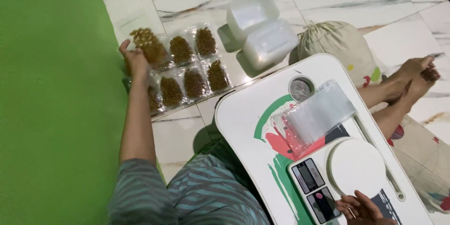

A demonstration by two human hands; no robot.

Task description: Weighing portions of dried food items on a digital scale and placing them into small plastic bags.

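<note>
The left hand [135,61] pinches a filled bag [149,46], judged as being laid among the rows of bags [194,66] just right of its fingers. The right hand [363,208], fingers loosely curled, rests beside the scale [337,173]. Tubs [260,28] sit beyond the rows; bare floor [178,131] lies near the wrist.
</note>
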